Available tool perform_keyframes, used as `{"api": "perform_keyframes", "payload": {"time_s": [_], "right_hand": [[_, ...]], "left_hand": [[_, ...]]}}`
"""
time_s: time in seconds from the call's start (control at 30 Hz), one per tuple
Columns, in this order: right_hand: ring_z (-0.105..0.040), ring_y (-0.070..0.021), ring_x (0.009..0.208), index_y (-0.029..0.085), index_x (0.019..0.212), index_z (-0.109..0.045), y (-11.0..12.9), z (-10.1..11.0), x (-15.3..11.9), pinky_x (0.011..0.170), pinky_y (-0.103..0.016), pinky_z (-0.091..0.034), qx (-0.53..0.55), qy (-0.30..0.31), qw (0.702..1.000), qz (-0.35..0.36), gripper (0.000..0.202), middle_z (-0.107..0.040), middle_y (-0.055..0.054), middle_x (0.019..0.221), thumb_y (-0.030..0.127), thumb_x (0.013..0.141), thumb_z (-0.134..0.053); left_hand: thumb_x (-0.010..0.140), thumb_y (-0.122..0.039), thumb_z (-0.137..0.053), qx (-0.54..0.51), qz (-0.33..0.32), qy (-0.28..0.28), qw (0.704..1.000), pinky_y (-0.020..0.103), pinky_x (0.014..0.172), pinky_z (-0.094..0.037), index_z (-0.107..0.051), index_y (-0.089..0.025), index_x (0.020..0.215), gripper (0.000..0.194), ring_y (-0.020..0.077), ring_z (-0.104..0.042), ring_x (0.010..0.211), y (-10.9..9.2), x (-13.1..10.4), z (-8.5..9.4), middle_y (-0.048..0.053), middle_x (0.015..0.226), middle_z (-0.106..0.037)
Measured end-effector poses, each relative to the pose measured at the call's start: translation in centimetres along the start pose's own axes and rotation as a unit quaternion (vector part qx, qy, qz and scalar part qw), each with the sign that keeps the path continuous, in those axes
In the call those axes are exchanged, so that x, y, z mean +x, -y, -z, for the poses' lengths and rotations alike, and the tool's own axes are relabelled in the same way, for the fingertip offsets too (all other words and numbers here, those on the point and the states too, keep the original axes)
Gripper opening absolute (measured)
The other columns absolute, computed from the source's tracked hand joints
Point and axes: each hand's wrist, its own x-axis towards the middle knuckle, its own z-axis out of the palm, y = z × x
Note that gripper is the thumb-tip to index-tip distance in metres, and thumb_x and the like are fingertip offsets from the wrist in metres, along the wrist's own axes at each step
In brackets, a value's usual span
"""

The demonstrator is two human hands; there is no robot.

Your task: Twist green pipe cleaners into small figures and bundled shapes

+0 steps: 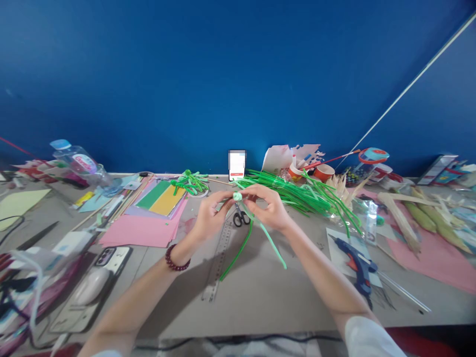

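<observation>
My left hand (208,214) and my right hand (270,207) meet above the middle of the table, fingertips pinched around a green pipe cleaner (237,197) wound into a small pale coil. From it hang two loose tails: a light green one (274,246) to the right and a darker green one (238,257) to the left. Just behind and below my fingers lie black-handled scissors (241,218). A clear ruler (218,260) rests on the table below my left hand. Beyond my right hand is a bundle of green pipe cleaners (297,191).
Pink paper (143,233) and bent green pipe-cleaner pieces (191,182) lie left. A phone (237,166) leans on the blue wall. A glue gun (357,267), corn husks (405,223) and red cups (323,172) are right. At left stand a bottle (80,161) and a mouse (92,286).
</observation>
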Motion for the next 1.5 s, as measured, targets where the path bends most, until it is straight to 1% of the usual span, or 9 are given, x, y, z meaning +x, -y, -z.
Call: {"api": "perform_keyframes", "payload": {"time_s": [0.17, 0.4, 0.73, 1.0, 1.17, 1.27, 1.37, 1.43, 1.5], "right_hand": [[-0.058, -0.0145, 0.073, 0.026, 0.101, -0.064, 0.2, -0.2, 0.0, 0.066, -0.029, -0.050, -0.013, -0.017, 1.000, -0.001, 0.022, -0.065, -0.004, 0.095, 0.022, 0.080, -0.060], [-0.060, -0.0184, 0.090, 0.027, 0.105, -0.063, 0.2, -0.5, -0.3, 0.079, -0.035, -0.050, -0.088, -0.048, 0.990, 0.099, 0.031, -0.064, -0.005, 0.096, 0.012, 0.080, -0.055], [-0.060, -0.0167, 0.078, 0.025, 0.101, -0.066, 0.8, -1.2, -0.9, 0.070, -0.031, -0.051, -0.147, -0.073, 0.978, 0.125, 0.031, -0.064, -0.005, 0.084, 0.011, 0.080, -0.049], [-0.060, -0.0153, 0.076, 0.021, 0.094, -0.065, 0.8, -1.5, -1.0, 0.068, -0.029, -0.051, -0.145, -0.091, 0.975, 0.143, 0.024, -0.066, -0.005, 0.083, 0.009, 0.080, -0.049], [-0.060, -0.0144, 0.073, 0.022, 0.090, -0.065, 0.9, -1.7, -1.1, 0.066, -0.027, -0.051, -0.126, -0.116, 0.980, 0.102, 0.019, -0.065, -0.003, 0.079, 0.013, 0.082, -0.049], [-0.060, -0.0136, 0.071, 0.021, 0.089, -0.065, 1.0, -1.7, -1.0, 0.065, -0.027, -0.050, -0.109, -0.115, 0.984, 0.080, 0.017, -0.066, -0.003, 0.078, 0.015, 0.083, -0.051], [-0.059, -0.0131, 0.070, 0.021, 0.089, -0.066, 1.0, -1.5, -0.9, 0.063, -0.026, -0.049, -0.096, -0.133, 0.985, 0.044, 0.017, -0.066, -0.003, 0.079, 0.014, 0.083, -0.052], [-0.060, -0.0131, 0.070, 0.020, 0.088, -0.066, 0.8, -1.4, -0.8, 0.061, -0.025, -0.049, -0.088, -0.137, 0.986, 0.026, 0.016, -0.066, -0.003, 0.079, 0.014, 0.082, -0.053], [-0.060, -0.0135, 0.072, 0.020, 0.088, -0.067, 0.5, -1.4, -0.7, 0.061, -0.025, -0.048, -0.086, -0.124, 0.988, 0.015, 0.015, -0.065, -0.003, 0.079, 0.014, 0.082, -0.054]], "left_hand": [[0.086, -0.021, -0.052, 0.006, -0.029, -0.003, 1.000, 0.032, 0.074, -0.054, -0.064, -0.019, 0.093, 0.014, 0.0165, -0.066, 0.082, 0.4, 0.0, 0.0, 0.006, 0.090, -0.070], [0.084, -0.016, -0.053, 0.011, -0.046, -0.020, 0.999, 0.032, 0.078, -0.054, -0.064, -0.019, 0.094, 0.015, 0.0168, -0.066, 0.088, 0.8, -0.3, -0.2, 0.006, 0.093, -0.071], [0.087, -0.014, -0.049, 0.079, -0.144, -0.030, 0.986, 0.031, 0.074, -0.051, -0.062, -0.020, 0.093, 0.015, 0.0153, -0.064, 0.081, 0.4, -0.7, -0.9, 0.005, 0.085, -0.069], [0.083, -0.011, -0.054, 0.133, -0.166, -0.036, 0.976, 0.030, 0.072, -0.047, -0.061, -0.020, 0.095, 0.016, 0.0151, -0.062, 0.079, -0.2, -1.2, -0.8, 0.004, 0.085, -0.069], [0.082, -0.015, -0.058, 0.174, -0.143, -0.044, 0.973, 0.030, 0.070, -0.044, -0.063, -0.020, 0.094, 0.014, 0.0155, -0.062, 0.074, -0.7, -1.7, -0.8, 0.004, 0.081, -0.070], [0.082, -0.019, -0.058, 0.140, -0.101, -0.039, 0.984, 0.030, 0.071, -0.044, -0.065, -0.018, 0.091, 0.011, 0.0161, -0.062, 0.073, -1.1, -1.7, -0.8, 0.004, 0.080, -0.070], [0.084, -0.027, -0.056, 0.025, 0.024, 0.009, 0.999, 0.028, 0.069, -0.047, -0.068, -0.016, 0.092, 0.017, 0.0175, -0.063, 0.077, -1.4, -1.3, -0.6, 0.007, 0.085, -0.071], [0.085, -0.032, -0.055, -0.080, 0.126, 0.059, 0.987, 0.027, 0.067, -0.048, -0.069, -0.015, 0.095, 0.024, 0.0189, -0.064, 0.080, -1.2, -1.0, -0.6, 0.009, 0.091, -0.071], [0.082, -0.036, -0.059, -0.173, 0.186, 0.089, 0.963, 0.028, 0.070, -0.050, -0.070, -0.015, 0.093, 0.027, 0.0194, -0.065, 0.080, -0.7, -0.8, -0.7, 0.009, 0.091, -0.072]]}}
